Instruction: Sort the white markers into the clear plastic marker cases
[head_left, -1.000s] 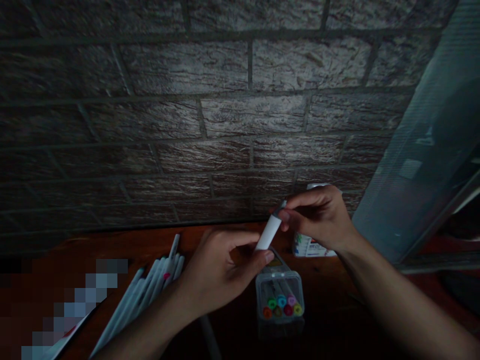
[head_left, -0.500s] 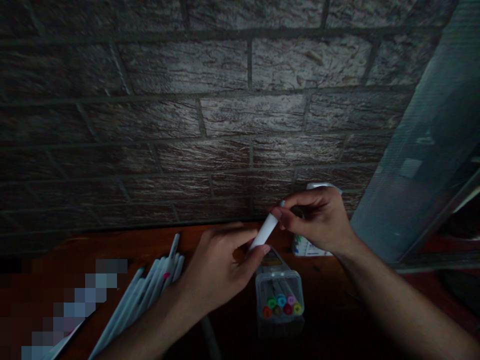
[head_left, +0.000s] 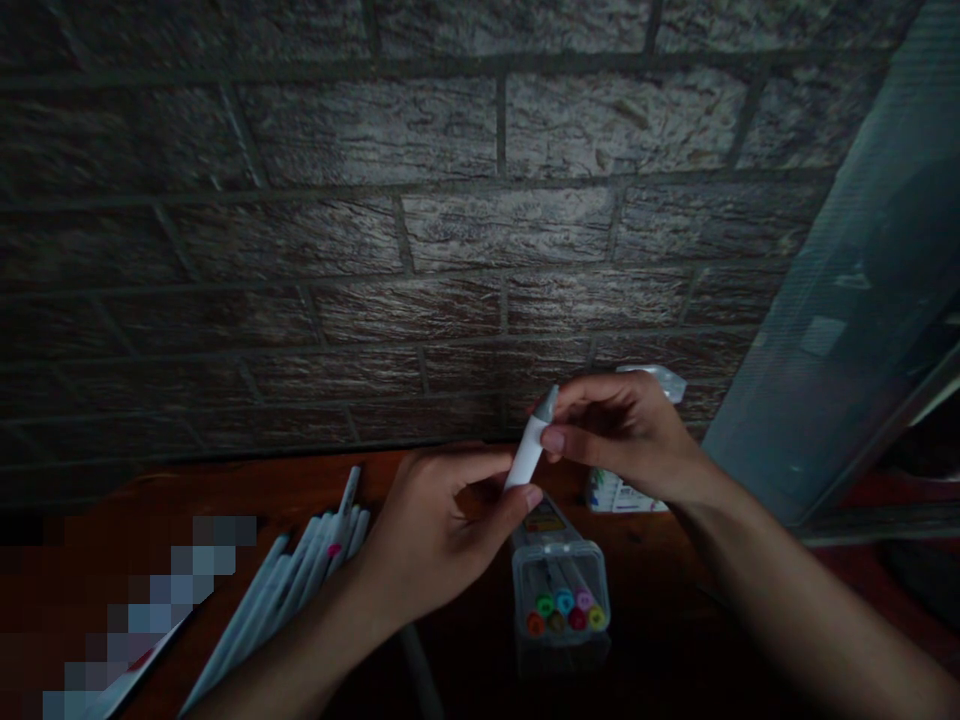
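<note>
A white marker [head_left: 527,455] with a grey tapered end is held tilted between both hands, above a clear plastic case. My left hand [head_left: 450,520] pinches its lower end between thumb and fingers. At its upper end, the thumb and fingers of my right hand [head_left: 634,430] close around it just below the grey tip. Beneath them lies the clear case [head_left: 562,548], holding several markers [head_left: 562,600] with coloured ends facing me. Left of my left forearm rests a group of white markers [head_left: 277,580], partly hidden by the arm.
Behind my right hand stands a white printed container [head_left: 626,495] with a clear top. A brick wall [head_left: 450,230] rises at the wooden table's [head_left: 225,480] back edge. A translucent panel [head_left: 810,330] leans at the right. Another marker [head_left: 421,670] lies at the front, dim.
The marker has shifted slightly left and its grey tip, covered by my right fingers half a second ago, shows again. My right fingers have moved a little down along it.
</note>
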